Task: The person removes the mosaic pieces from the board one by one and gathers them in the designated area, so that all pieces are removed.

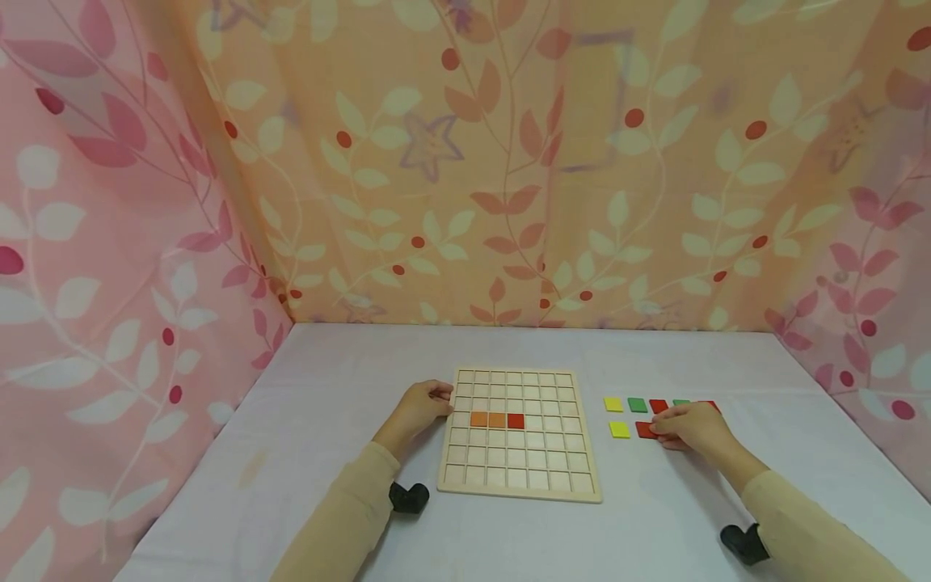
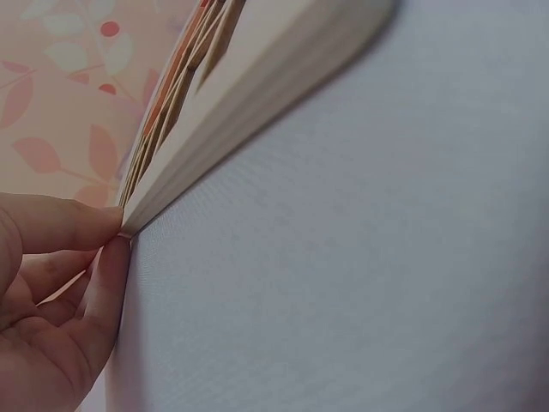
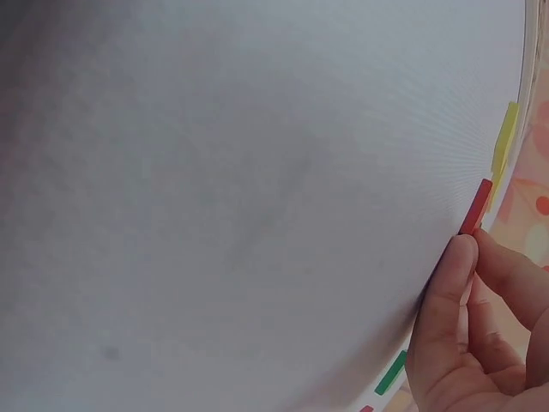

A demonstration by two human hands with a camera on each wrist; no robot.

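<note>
A wooden grid board (image 1: 518, 493) lies on the table. In one of its rows sit two orange square tiles, the left one (image 1: 478, 419) beside the other (image 1: 498, 420), then a red tile (image 1: 516, 421). My left hand (image 1: 416, 412) holds the board's left edge; the left wrist view shows thumb and finger (image 2: 107, 283) meeting at the rim. To the right of the board, my right hand (image 1: 694, 427) pinches a red square tile (image 3: 477, 206) between thumb and finger. The tile is at or just above the table; I cannot tell which.
Loose tiles lie in two rows right of the board: yellow (image 1: 613, 404), green (image 1: 637, 405) and red (image 1: 658, 406) at the back, another yellow (image 1: 619, 430) in front. My right hand partly hides others. Patterned cloth walls (image 1: 509, 162) enclose the white table (image 1: 349, 356).
</note>
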